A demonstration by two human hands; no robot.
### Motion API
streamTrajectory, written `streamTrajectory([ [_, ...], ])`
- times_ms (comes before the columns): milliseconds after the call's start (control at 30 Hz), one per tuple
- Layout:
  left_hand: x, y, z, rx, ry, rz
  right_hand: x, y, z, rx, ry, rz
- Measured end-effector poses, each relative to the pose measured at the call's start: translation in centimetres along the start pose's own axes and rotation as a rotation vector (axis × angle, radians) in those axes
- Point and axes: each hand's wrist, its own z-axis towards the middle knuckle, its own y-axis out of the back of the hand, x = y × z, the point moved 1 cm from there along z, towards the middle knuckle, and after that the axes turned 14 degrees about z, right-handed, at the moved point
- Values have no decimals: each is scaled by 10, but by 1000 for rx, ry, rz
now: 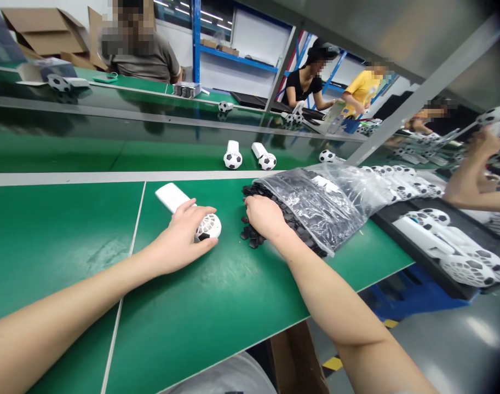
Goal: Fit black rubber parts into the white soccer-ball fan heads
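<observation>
On the green table (200,306) lies a white device (173,198) with a round football-patterned head (210,225). My left hand (188,230) is wrapped round its head, thumb on the near side and fingers over the far side. Small black pieces (253,238) spill from the mouth of a clear plastic bag (327,202). At that mouth, my right hand (264,216) reaches into the pile with its fingers curled together. Its fingertips are partly hidden, and what they pinch cannot be made out.
Two more football devices (233,158) (267,160) stand beyond the white strip. A black tray (397,230) of such devices is at the right, near another person's arm (475,169). Several people sit across the line. A slanting metal post (422,93) rises behind the bag.
</observation>
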Motion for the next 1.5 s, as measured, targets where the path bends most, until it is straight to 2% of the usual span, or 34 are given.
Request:
streamTrajectory([
  [100,6,8,5,89,-125,-54,-1,2,-2,-20,40,53],
  [167,11,12,7,126,-177,-78,2,6,-5,-44,106,259],
  [267,15,15,8,158,-214,-97,13,14,-13,-34,328,647],
  [333,17,17,7,176,-246,-104,22,17,-19,30,501,758],
  [433,17,17,7,191,-292,-116,32,16,-26,89,637,781],
  [667,13,11,7,164,-206,-154,44,5,-33,-11,802,696],
  [767,12,9,7,126,-192,-176,47,2,-32,-26,713,783],
  [967,10,6,8,85,-162,-218,41,-5,-24,38,465,1046],
  [1100,6,5,8,57,-125,-296,37,-13,-18,55,363,1084],
  [1233,5,5,8,36,-105,-302,37,-16,-17,82,337,1039],
  [1333,5,5,8,68,-106,-265,30,-10,-15,73,264,904],
  [1433,7,3,8,14,-124,-190,15,1,-13,-58,73,515],
  [1500,8,3,8,-25,-150,-155,5,7,-12,-50,-30,275],
])
